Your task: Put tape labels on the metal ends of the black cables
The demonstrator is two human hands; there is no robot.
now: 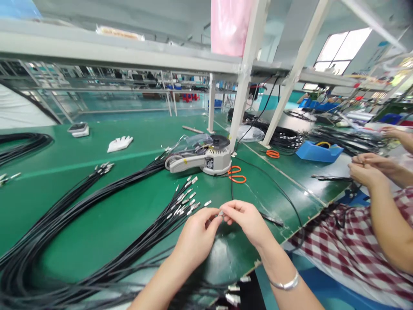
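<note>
Over the green table, my left hand (197, 234) and my right hand (248, 220) meet fingertip to fingertip. Both are closed in a pinch on a small silvery connector (221, 213), which the fingers mostly cover. A metal bangle sits on my right wrist. Left of my hands lies a bundle of black cables (142, 245), its silver connector ends (185, 202) fanned out close to my left hand. More connector ends (233, 297) show at the table's front edge, below my forearms.
A round grey tape dispenser (211, 161) stands behind my hands, beside orange-handled scissors (237, 175). A white glove (119, 144) lies farther left. White posts (245, 77) carry a shelf above. At right, a co-worker's hands (371, 168) are near a blue tape holder (318, 151).
</note>
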